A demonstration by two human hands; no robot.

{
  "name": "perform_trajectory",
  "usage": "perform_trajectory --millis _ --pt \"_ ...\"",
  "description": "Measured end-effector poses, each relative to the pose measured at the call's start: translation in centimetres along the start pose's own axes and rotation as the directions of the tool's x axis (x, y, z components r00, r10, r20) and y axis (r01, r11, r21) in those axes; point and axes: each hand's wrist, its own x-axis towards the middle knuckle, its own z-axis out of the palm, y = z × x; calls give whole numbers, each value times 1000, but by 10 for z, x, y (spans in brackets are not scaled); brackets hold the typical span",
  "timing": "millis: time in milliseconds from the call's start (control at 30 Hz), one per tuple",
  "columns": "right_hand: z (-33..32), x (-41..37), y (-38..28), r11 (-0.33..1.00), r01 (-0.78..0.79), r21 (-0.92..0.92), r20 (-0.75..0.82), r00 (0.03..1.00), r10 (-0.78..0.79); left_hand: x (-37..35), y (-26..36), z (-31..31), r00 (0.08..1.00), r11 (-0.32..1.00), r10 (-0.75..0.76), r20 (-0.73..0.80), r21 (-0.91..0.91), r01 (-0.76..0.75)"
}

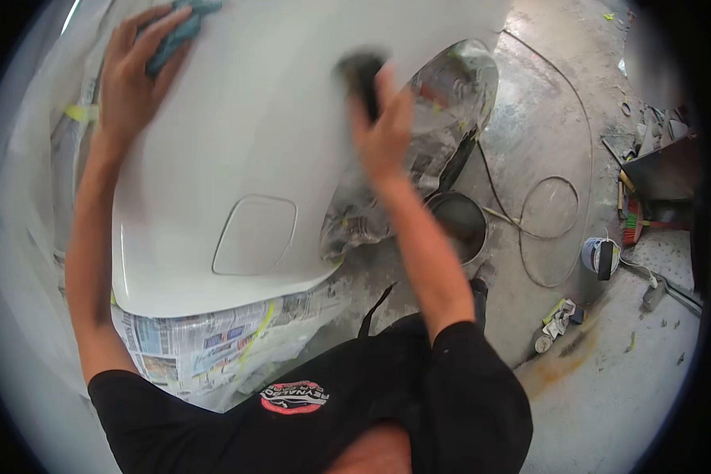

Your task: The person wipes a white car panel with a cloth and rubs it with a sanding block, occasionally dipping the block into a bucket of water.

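A white car body panel (pixel 268 134) with a rounded-square fuel flap (pixel 255 235) fills the upper left of the head view. My left hand (pixel 133 91) rests near the panel's far left edge, fingers bent over a crumpled teal cloth (pixel 175 38). On the panel's right side, my right hand (pixel 387 138) grips a dark hand block (pixel 363 77), smeared by motion. The block appears to lie against the white surface; its underside is hidden. Just right of it, plastic and newspaper masking (pixel 456 87) covers the wheel arch area.
Below the panel hangs newspaper masking (pixel 205 340) under clear plastic. A dark bucket (pixel 460 225) stands close to my right forearm. A hose (pixel 549 209) loops over the floor. Further right are a white container (pixel 600 257), a brush (pixel 632 225) and a crumpled paper heap (pixel 557 322).
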Motion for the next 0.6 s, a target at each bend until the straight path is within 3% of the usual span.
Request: perform_trajectory --millis 100,133,267,367,433,500,567,600 --pt "2 59 11 970 -244 -7 -32 969 243 4 9 1 998 999 32 -48 13 -31" --pt "3 41 5 985 -169 -10 -21 985 169 9 25 1 998 999 -44 -35 -32 43" --pt "-10 -112 -53 993 122 6 52 991 -122 6 21 3 998 998 -22 -50 -54 20" --pt "-18 -163 -65 998 -11 58 96 995 6 5 16 2 998 1000 27 -60 -7 -28" --pt "-9 -109 -49 998 42 55 -1 999 -42 3 10 8 995 999 53 -79 8 -53" --pt "-2 -54 -39 996 -67 51 -45 997 69 5 7 10 993 996 84 -80 -8 -85" --pt "-1 -57 -47 983 -175 60 -32 984 177 1 6 10 993 995 100 -69 3 -100" --pt "-2 -82 -52 998 -60 29 -19 998 60 0 5 10 993 995 103 -65 19 -102"
